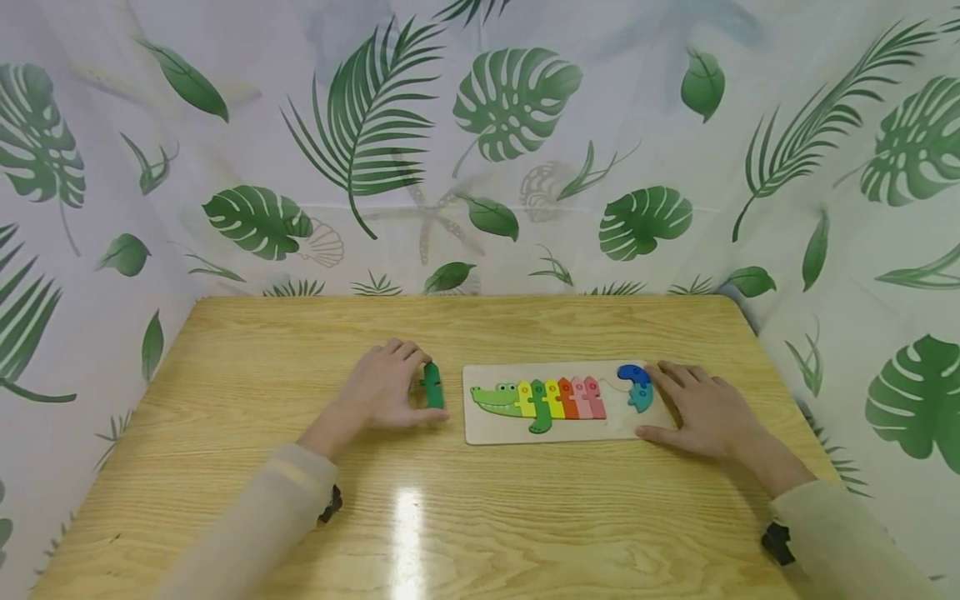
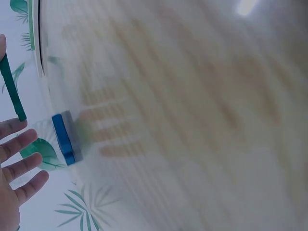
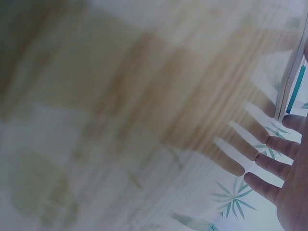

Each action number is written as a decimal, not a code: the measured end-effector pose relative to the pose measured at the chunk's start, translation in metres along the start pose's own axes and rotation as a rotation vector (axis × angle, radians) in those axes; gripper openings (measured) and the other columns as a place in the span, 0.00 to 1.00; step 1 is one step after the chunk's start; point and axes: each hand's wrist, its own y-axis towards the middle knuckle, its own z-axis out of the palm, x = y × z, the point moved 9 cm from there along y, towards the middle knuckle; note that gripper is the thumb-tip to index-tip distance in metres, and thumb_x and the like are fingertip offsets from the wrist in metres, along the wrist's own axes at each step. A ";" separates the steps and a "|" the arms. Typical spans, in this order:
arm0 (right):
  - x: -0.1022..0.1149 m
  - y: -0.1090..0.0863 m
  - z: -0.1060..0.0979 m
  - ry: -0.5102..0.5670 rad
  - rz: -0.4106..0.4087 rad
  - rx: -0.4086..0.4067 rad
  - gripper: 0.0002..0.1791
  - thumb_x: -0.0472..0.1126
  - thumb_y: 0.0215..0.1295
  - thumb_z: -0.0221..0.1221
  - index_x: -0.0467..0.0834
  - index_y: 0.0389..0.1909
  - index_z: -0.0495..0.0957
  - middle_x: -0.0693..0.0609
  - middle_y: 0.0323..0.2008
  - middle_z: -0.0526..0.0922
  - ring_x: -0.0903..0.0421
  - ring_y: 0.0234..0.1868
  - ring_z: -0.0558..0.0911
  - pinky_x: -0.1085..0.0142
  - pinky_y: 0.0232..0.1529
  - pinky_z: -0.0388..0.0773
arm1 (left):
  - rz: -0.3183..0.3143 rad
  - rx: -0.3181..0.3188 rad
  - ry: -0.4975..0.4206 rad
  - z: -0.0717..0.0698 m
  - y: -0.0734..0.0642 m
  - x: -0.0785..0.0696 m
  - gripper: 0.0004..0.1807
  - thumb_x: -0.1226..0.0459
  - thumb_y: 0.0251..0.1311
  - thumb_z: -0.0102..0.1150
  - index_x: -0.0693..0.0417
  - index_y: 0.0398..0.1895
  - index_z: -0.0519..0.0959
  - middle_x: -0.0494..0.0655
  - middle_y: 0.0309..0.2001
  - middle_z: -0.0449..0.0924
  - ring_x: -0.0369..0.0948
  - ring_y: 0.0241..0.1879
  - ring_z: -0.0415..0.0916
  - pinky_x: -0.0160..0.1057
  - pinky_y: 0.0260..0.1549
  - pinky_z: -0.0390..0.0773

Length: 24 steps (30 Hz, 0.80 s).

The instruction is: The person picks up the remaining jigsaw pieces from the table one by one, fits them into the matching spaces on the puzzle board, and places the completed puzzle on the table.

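My left hand (image 1: pixel 386 385) pinches a dark green puzzle piece (image 1: pixel 433 388) between thumb and index finger, left of the wooden puzzle board (image 1: pixel 495 433). In the left wrist view, the green piece spans thumb to index finger while the other fingers spread apart. On the board a crocodile puzzle shows a green head (image 1: pixel 495 400), a green leg (image 1: pixel 539 421) and yellow, orange and pink body pieces. Toward its right end lie a blue piece (image 1: pixel 633 375) and a teal piece (image 1: pixel 640 397). My right hand (image 1: pixel 705 412) rests at that end, fingers fairly straight, fingertips at the board's edge.
Another blue piece (image 2: pixel 63 138) stands on the table beyond my left fingers in the left wrist view. The wood-grain table (image 1: pixel 525 517) ends at a leaf-printed cloth (image 1: pixel 480 167) behind and at both sides.
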 end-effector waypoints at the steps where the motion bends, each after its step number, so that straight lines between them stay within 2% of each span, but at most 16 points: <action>1: 0.000 0.000 0.000 0.001 0.000 0.001 0.61 0.83 0.62 0.53 0.42 0.82 0.60 0.34 0.77 0.67 0.29 0.74 0.69 0.28 0.67 0.70 | 0.002 0.002 -0.003 0.001 0.001 -0.003 0.50 0.24 0.54 0.59 0.51 0.68 0.77 0.52 0.65 0.79 0.53 0.67 0.74 0.57 0.66 0.78; 14: -0.003 0.003 0.002 -0.003 0.005 0.009 0.62 0.85 0.61 0.51 0.43 0.83 0.59 0.35 0.78 0.66 0.29 0.75 0.68 0.28 0.68 0.69 | 0.039 0.009 0.014 0.006 0.017 -0.035 0.54 0.20 0.54 0.54 0.50 0.70 0.75 0.50 0.67 0.78 0.51 0.69 0.73 0.55 0.67 0.77; 24: -0.003 0.002 0.002 -0.011 0.005 0.007 0.62 0.85 0.61 0.51 0.42 0.82 0.59 0.34 0.77 0.67 0.29 0.74 0.68 0.28 0.67 0.70 | 0.070 -0.004 0.006 0.006 0.028 -0.061 0.53 0.20 0.53 0.55 0.49 0.69 0.76 0.49 0.66 0.79 0.49 0.68 0.74 0.54 0.67 0.78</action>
